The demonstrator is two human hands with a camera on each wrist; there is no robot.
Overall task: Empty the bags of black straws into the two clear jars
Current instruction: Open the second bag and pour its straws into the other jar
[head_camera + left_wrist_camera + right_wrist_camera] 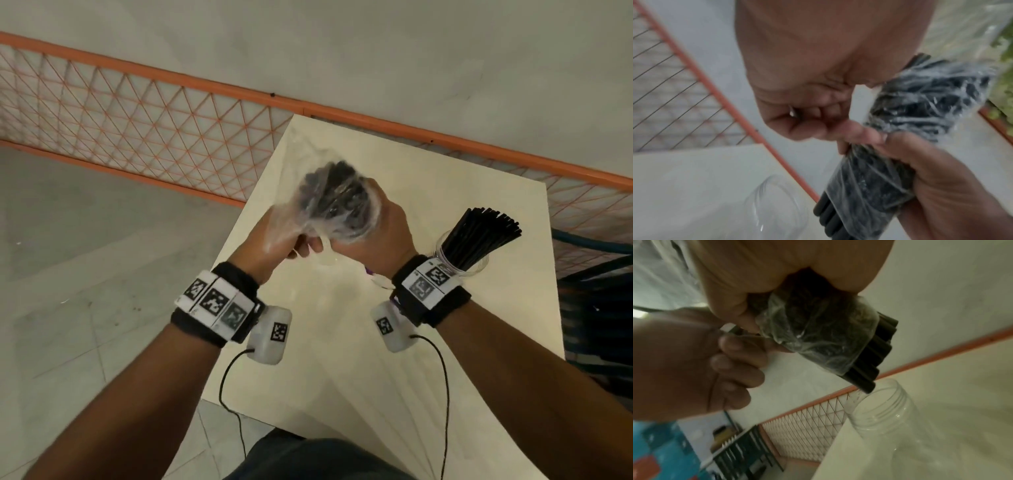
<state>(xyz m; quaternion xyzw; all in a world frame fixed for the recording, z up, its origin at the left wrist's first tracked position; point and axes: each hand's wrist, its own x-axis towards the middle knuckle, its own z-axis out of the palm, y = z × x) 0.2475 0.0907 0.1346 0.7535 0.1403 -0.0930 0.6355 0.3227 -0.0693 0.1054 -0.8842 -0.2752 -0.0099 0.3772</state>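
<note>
Both hands hold one clear bag of black straws (334, 202) above the table (428, 192): right hand (380, 236) wrapped around the bundle, left hand (284, 236) pinching loose plastic. Straw ends (869, 369) poke out just above the empty clear jar (890, 410); a filled jar (462, 260) stands beside the right wrist.

Landmark: empty jar (885, 410) on the table (428, 178).
Above its mouth: blocked by the bag of straws (818, 337), ends protruding just over the rim.
Right of it: filled jar (462, 263) stood as an obstacle.
Beyond it: orange mesh fence (137, 113) bounded the table.
</note>
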